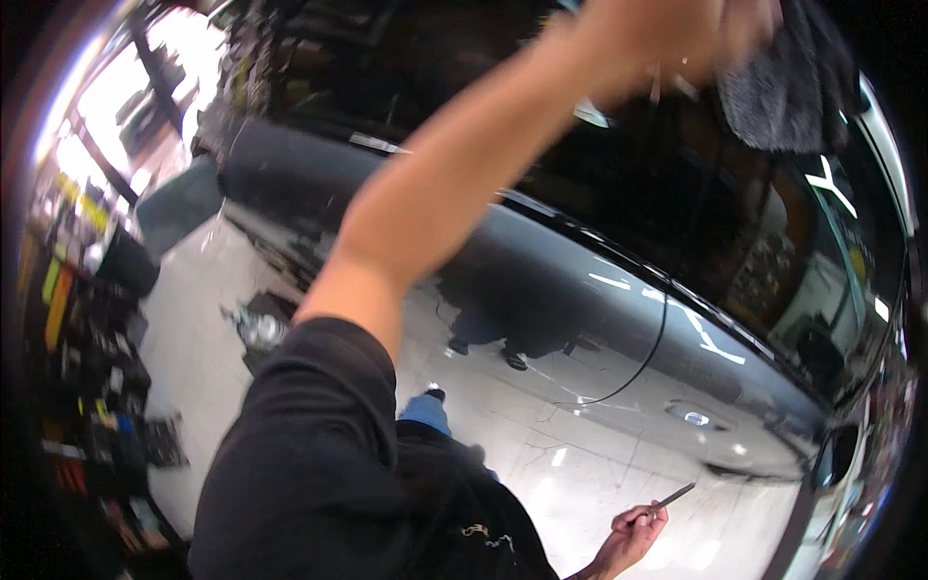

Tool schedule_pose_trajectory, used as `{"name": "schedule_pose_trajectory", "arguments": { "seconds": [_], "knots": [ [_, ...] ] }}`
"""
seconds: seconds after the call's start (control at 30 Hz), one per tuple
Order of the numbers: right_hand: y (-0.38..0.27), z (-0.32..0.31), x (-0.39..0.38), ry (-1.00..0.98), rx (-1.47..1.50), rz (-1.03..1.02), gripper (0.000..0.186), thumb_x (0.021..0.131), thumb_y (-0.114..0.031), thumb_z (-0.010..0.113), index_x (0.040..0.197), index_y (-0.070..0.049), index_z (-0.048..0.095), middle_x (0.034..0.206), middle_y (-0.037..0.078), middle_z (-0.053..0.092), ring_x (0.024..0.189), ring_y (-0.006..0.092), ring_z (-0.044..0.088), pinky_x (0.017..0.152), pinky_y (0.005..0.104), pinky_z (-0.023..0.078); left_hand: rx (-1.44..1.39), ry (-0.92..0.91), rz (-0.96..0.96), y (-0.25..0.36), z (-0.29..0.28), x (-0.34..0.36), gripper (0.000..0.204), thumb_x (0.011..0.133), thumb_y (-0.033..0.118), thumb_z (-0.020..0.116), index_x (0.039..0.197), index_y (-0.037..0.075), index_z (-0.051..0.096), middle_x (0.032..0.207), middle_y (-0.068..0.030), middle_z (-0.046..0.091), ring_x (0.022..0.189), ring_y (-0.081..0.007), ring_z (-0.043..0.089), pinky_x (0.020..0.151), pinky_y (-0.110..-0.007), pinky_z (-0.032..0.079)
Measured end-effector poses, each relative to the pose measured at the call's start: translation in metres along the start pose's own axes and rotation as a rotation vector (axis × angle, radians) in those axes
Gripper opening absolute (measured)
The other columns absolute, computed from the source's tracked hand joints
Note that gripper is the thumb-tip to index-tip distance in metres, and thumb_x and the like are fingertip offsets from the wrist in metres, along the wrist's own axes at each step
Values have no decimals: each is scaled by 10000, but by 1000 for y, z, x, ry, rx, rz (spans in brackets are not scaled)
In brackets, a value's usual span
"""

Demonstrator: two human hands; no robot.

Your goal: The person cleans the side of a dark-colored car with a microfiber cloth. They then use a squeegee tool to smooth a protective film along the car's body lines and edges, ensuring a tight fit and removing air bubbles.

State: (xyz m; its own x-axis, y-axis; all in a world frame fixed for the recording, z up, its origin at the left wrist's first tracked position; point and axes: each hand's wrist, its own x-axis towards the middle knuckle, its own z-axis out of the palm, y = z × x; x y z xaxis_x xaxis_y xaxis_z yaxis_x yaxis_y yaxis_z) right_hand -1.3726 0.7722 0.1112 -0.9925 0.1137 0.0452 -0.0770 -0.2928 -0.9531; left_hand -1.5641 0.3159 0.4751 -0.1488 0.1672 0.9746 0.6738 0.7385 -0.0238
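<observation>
My left arm, in a short black sleeve, reaches up across a dark grey car [541,261]. My left hand [681,34] is smeared by motion and partly cut off by the top edge, over the dark side window [677,184]. Right beside its fingers hangs a dark grey plush towel [788,92]; whether the fingers grip it cannot be made out. Low on the right, my right hand [633,536] is closed around a thin dark pen-like stick [674,497], its tip pointing up and right toward the car's lower side. A door handle [694,419] shows above that hand.
Glossy pale floor [193,329] runs along the car. Shelving with tools and boxes [97,387] lines the left side, with a dark bin [128,263] beside it. A dark bag-like heap [261,329] sits near the car's lower left. The bodywork mirrors the floor and lights.
</observation>
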Motion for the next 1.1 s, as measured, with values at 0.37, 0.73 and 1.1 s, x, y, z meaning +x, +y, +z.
{"name": "schedule_pose_trajectory", "arguments": {
  "seconds": [0.37,0.73,1.1],
  "knots": [
    [16,248,60,-1162,-700,-84,147,1005,8,501,1136,0,566,845,43,634,731,108,573,686,260,489,-248,-1002,-1785,325,-151,-619,349,936,300,601,1204,89,675,1133,-209,699,1047,-424,661,919,-503,523],
    [62,666,-17,-1368,-648,-871,204,1037,-216,565,918,-52,589,705,-21,478,619,63,437,549,239,352,77,-227,-2243,477,-181,-802,268,895,345,626,1035,145,737,961,-153,738,918,-380,698,823,-477,550],
    [153,899,-56,-1060,-696,-1276,149,944,-134,660,921,10,627,782,144,676,666,257,639,648,362,508,-3,-252,-2341,472,-215,-826,270,890,377,657,1043,170,741,945,-122,747,900,-350,711,794,-456,554]
  ]
}}
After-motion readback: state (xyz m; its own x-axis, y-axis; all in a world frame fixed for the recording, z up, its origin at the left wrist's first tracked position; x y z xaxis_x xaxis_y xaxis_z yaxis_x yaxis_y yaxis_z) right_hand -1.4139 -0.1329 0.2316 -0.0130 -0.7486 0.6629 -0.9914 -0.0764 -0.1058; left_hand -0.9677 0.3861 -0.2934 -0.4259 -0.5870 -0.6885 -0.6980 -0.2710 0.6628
